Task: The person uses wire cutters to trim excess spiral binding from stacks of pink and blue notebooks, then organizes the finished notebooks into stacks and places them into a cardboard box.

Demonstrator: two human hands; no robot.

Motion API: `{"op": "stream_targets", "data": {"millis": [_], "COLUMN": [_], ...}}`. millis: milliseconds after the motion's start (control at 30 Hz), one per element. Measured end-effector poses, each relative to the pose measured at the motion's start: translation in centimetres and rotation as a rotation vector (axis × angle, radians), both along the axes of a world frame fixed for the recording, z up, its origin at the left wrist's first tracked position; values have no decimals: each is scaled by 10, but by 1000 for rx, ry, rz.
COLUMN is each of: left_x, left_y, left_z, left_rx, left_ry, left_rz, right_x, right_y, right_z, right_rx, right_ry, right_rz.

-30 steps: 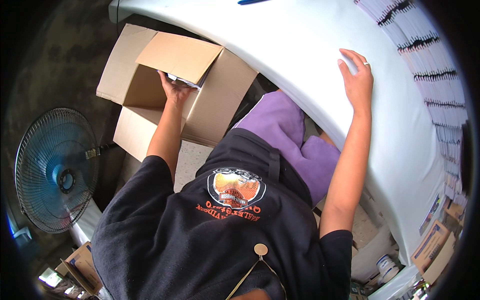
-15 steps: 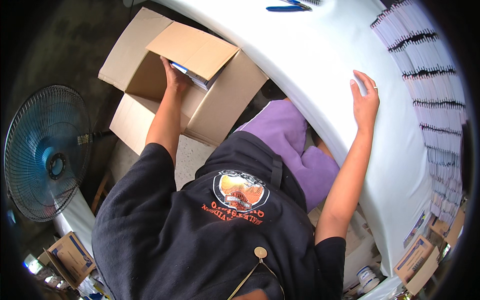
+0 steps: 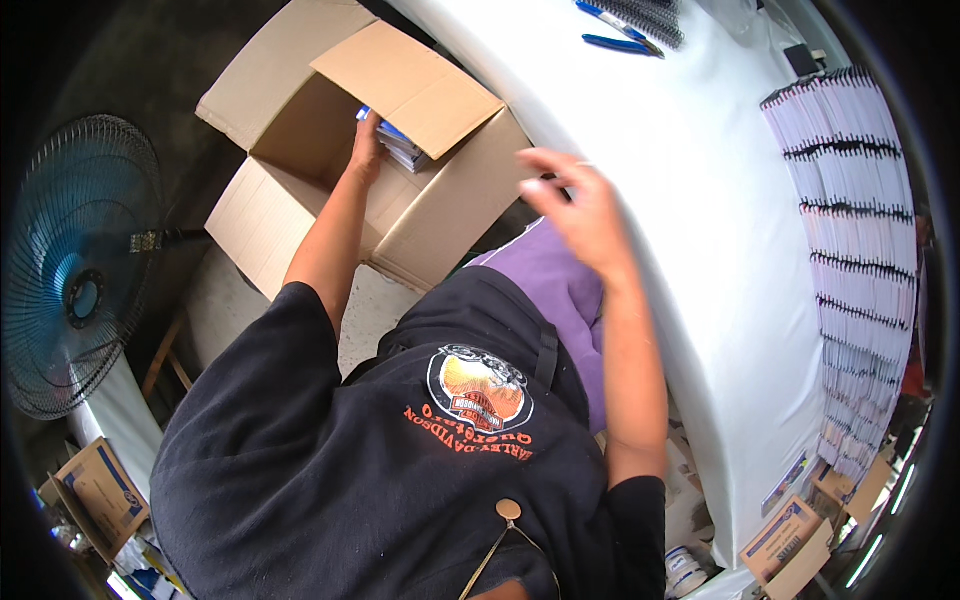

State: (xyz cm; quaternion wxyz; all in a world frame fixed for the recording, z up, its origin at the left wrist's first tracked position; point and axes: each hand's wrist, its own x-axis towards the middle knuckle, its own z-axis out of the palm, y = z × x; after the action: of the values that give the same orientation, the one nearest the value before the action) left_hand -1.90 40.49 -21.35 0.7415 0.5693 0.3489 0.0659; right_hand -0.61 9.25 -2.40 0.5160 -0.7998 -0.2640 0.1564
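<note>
A cardboard box (image 3: 450, 200) with its flaps up stands to the front left, beside the table. Inside it, my left hand (image 3: 368, 150) is closed on the near end of a stack of booklets (image 3: 404, 152) with blue on top. Part of the stack is hidden under the box's right-hand flap (image 3: 405, 85). My right hand (image 3: 578, 205) hangs in the air over the table's near edge, a little right of the box. Its fingers are apart, slightly blurred, with nothing in them.
A white-covered table (image 3: 700, 250) curves along the right. Long rows of bound booklets (image 3: 860, 240) line its far side. Blue-handled pliers (image 3: 620, 44) lie near black coils (image 3: 650, 18). A large fan (image 3: 85, 270) stands at left, and a small carton (image 3: 785, 545) sits lower right.
My right hand has swung left from over the table toward the box. My left hand stays in the box, and more of the booklet stack shows beside it. The view has shifted slightly.
</note>
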Motion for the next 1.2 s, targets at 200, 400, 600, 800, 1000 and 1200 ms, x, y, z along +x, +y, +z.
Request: {"op": "stream_targets", "data": {"millis": [200, 400, 600, 800, 1000, 1200], "left_x": [-10, -10, 1, 3, -9, 11], "left_y": [-6, -20, -18, -31, 37, 49], "left_z": [-5, -1, -20, -21, -29, 33], "left_rx": [-43, -311, -520, -544, -309, -132], "left_ry": [-24, -138, -131, -185, -276, -30], "left_rz": [32, 66, 142, 206, 330, -24], "right_x": [-5, 14, 53, 63, 58, 75], "right_y": [85, 111, 142, 157, 196, 217], "right_z": [-74, -68, -68, -121, -150, -165], "right_rx": [-304, -79, 218, 474, 539, 952], "right_ry": [-262, -552, 277, 959, 1103, 1043], "right_rz": [395, 198, 86, -125, -239, -198]}}
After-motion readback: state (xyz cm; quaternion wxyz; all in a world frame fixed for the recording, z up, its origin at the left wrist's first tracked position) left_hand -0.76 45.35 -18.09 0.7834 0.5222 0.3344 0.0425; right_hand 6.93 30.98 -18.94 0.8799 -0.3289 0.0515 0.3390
